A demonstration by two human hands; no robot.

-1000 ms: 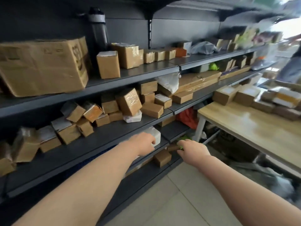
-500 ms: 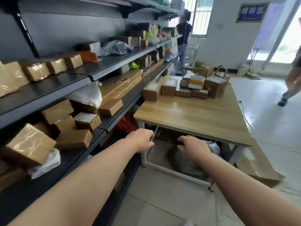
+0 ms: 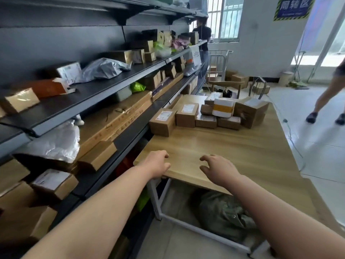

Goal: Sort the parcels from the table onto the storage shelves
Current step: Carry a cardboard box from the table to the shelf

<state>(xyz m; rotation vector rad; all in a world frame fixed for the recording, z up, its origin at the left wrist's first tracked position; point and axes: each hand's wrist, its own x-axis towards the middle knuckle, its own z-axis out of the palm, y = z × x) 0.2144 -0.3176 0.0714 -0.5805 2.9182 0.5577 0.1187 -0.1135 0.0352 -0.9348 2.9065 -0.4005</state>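
Several cardboard parcels (image 3: 187, 114) are clustered at the far end of the wooden table (image 3: 233, 144), among them a white box with a yellow band (image 3: 223, 107) and a labelled carton (image 3: 163, 121) nearest me. My left hand (image 3: 158, 164) hovers over the table's near left corner, fingers loosely curled, holding nothing. My right hand (image 3: 218, 168) hangs above the near edge with fingers spread and relaxed, also empty. The dark storage shelves (image 3: 89, 99) run along the left, carrying boxes and bags.
A long flat carton (image 3: 115, 120) and a white plastic bag (image 3: 56, 143) lie on the middle shelf. A green sack (image 3: 224, 212) sits under the table. One person stands at the shelves' far end (image 3: 202, 34); another person's legs (image 3: 324, 101) cross the floor at right.
My view swung right from the lower shelves to the table. Both empty hands left the low shelf and now hover over the table's near edge.
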